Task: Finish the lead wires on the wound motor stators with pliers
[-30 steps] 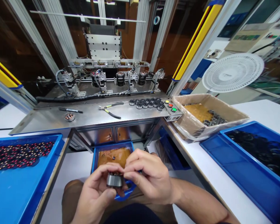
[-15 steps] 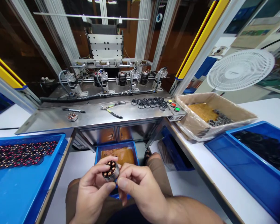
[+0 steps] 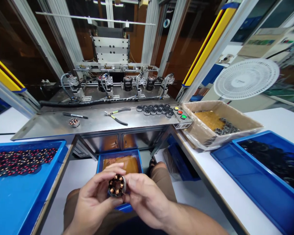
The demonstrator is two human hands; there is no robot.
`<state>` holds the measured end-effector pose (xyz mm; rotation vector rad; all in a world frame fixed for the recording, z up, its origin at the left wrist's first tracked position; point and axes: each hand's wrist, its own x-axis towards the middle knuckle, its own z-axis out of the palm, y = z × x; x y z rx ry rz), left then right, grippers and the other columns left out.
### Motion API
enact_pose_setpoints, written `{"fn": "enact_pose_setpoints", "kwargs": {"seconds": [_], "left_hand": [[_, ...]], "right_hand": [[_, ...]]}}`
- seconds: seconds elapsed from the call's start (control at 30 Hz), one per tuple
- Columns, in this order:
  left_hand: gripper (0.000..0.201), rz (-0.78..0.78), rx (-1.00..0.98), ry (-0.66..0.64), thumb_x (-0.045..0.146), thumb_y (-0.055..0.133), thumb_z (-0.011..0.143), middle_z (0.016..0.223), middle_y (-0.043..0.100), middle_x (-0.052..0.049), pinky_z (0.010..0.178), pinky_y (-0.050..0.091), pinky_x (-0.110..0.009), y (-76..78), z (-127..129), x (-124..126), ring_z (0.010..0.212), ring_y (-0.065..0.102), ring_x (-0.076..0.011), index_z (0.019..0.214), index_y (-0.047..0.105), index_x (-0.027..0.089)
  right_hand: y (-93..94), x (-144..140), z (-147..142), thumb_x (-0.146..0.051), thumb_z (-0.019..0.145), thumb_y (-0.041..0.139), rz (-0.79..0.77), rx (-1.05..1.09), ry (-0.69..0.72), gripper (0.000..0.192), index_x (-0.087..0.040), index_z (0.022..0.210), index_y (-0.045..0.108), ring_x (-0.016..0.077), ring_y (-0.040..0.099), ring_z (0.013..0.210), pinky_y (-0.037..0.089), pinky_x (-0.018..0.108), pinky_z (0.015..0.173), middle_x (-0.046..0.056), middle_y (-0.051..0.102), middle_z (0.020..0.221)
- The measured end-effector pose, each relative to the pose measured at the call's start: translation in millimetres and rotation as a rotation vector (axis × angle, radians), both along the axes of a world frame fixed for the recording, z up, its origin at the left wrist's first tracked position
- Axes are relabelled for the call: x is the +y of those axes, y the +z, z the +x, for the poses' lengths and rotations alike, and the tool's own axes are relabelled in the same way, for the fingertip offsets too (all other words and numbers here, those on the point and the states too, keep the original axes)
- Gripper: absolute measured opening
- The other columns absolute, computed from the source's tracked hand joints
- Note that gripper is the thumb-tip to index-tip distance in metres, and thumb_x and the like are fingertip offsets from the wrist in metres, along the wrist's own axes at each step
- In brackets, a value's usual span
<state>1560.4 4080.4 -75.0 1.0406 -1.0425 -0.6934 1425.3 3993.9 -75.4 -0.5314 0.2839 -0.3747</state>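
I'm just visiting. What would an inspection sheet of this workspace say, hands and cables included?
Surface: metal ledge, bearing pliers, a pen and one wound core.
Job's things: ring part, its copper windings in view.
Clutter: small cores grouped beside the button box.
Hands: left hand holds the ring part; right hand at its side, grip unclear.
Cables: black cable bundle along the ledge's back.
Surroundings: white fan, lined box at right, blue tray at left.

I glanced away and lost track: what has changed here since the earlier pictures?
The copper-wound part has been turned: a second ago its side showed; now its open face with the windings faces the camera. The right hand has come slightly lower, at the part's right edge. The left hand kept its hold; the pliers and marker stayed put.
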Motion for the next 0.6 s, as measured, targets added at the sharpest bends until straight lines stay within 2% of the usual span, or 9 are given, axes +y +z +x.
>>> {"fn": "enact_pose_setpoints", "kwargs": {"seconds": [0.1,0.17,0.23,0.27,0.33,0.4,0.47,0.53,0.6], "left_hand": [[0.050,0.060,-0.029,-0.010,0.008,0.079,0.073,0.116,0.074,-0.002,0.104,0.049,-0.029,-2.9,0.6,2.8,0.127,0.059,-0.0201,0.113,0.068,0.035],[0.069,0.085,-0.031,0.064,0.013,0.086,0.064,0.138,0.062,-0.002,0.107,0.045,-0.027,-5.1,4.4,5.1,0.134,0.052,-0.0221,0.125,0.063,0.037],[0.084,0.143,-0.026,0.139,0.021,0.092,0.054,0.145,0.056,-0.004,0.106,0.044,-0.022,-6.2,8.0,7.5,0.133,0.053,-0.0233,0.131,0.060,0.035],[0.083,0.187,-0.017,0.137,0.026,0.093,0.053,0.140,0.061,-0.004,0.103,0.046,-0.020,-6.5,8.8,8.7,0.128,0.058,-0.0231,0.129,0.063,0.033],[0.068,0.276,0.022,0.065,0.036,0.091,0.057,0.120,0.072,-0.004,0.095,0.051,-0.019,-6.7,7.3,10.6,0.113,0.067,-0.0219,0.121,0.069,0.031],[0.054,0.320,0.062,0.005,0.040,0.087,0.063,0.111,0.076,-0.004,0.089,0.055,-0.020,-6.4,3.0,11.6,0.101,0.072,-0.0213,0.115,0.072,0.032],[0.046,0.326,0.042,0.013,0.037,0.084,0.068,0.109,0.076,-0.004,0.085,0.057,-0.021,-5.7,-1.1,11.6,0.097,0.073,-0.0210,0.112,0.074,0.032],[0.038,0.291,-0.083,0.069,0.030,0.081,0.073,0.107,0.076,-0.003,0.085,0.057,-0.021,-5.1,-2.8,11.2,0.097,0.072,-0.0200,0.110,0.074,0.031],[0.040,0.227,-0.290,0.155,0.023,0.080,0.074,0.108,0.075,-0.003,0.089,0.055,-0.022,-5.2,-2.4,11.2,0.100,0.071,-0.0192,0.112,0.073,0.032]], "right_hand": [[-3.8,2.9,3.0,-0.039,0.063,0.089,0.027,-0.007,0.027,0.040,-0.010,0.083,0.071,0.0109,0.056,0.072,0.046,0.022,0.070,0.005,0.063,0.080],[-6.2,0.9,1.2,-0.038,0.063,0.089,-0.129,-0.022,-0.057,0.034,-0.013,0.078,0.070,0.0111,0.055,0.074,0.046,0.023,0.072,0.004,0.060,0.082],[-7.3,-4.0,-3.5,-0.032,0.068,0.086,-0.522,-0.021,-0.254,0.024,-0.016,0.076,0.071,0.0125,0.056,0.078,0.047,0.026,0.074,0.003,0.057,0.085],[-7.3,-6.9,-6.5,-0.027,0.072,0.084,-0.773,-0.012,-0.374,0.017,-0.017,0.079,0.072,0.0135,0.056,0.081,0.048,0.027,0.075,0.003,0.056,0.088],[-6.3,-12.3,-12.7,-0.018,0.078,0.076,-1.224,0.006,-0.553,0.011,-0.019,0.089,0.072,0.0153,0.057,0.085,0.050,0.028,0.075,0.005,0.055,0.092],[-4.9,-16.1,-17.5,-0.014,0.082,0.070,-1.483,0.007,-0.623,0.015,-0.020,0.096,0.070,0.0165,0.058,0.086,0.052,0.030,0.074,0.006,0.055,0.093],[-4.0,-18.4,-19.9,-0.014,0.082,0.069,-1.546,0.000,-0.628,0.018,-0.020,0.099,0.068,0.0173,0.059,0.086,0.053,0.031,0.074,0.006,0.057,0.094],[-3.6,-20.1,-19.9,-0.020,0.081,0.073,-1.469,0.004,-0.612,0.022,-0.020,0.103,0.067,0.0177,0.060,0.086,0.053,0.031,0.075,0.006,0.059,0.094],[-2.6,-21.6,-18.5,-0.029,0.079,0.077,-1.343,0.007,-0.589,0.029,-0.020,0.105,0.067,0.0175,0.060,0.085,0.053,0.031,0.073,0.006,0.060,0.094]]}}
